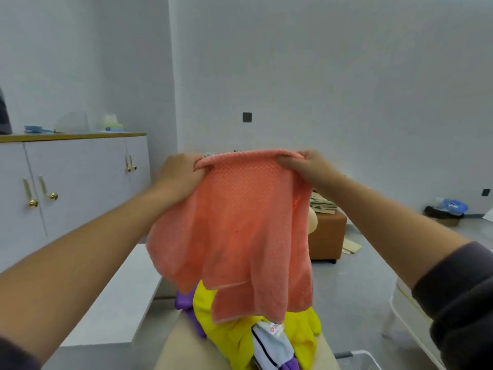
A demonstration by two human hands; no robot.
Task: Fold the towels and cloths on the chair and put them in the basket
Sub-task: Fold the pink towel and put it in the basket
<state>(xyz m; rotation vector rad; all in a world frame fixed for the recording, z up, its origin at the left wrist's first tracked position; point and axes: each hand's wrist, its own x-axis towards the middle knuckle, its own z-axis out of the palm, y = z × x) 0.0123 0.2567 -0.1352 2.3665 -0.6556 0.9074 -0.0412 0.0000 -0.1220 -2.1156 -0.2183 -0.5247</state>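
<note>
While we hold the orange towel [240,222] up mid-view, left hand [184,170] pinching its top edge at ten o'clock and right hand [306,166] at two, its uneven lower layers dangle over the yellow cloth [229,340] on the chair [178,343] at six o'clock. Folding now, we risk a skewed crease, and the low corner may drag that cloth off.

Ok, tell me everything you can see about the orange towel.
The orange towel looks like microfibre with a dotted waffle weave and a stitched hem. It hangs in the air, its top edge stretched between the left hand and the right hand, which grip its upper corners. It drapes in uneven layers, the bottom edge in front of a yellow cloth; contact is unclear.
</note>
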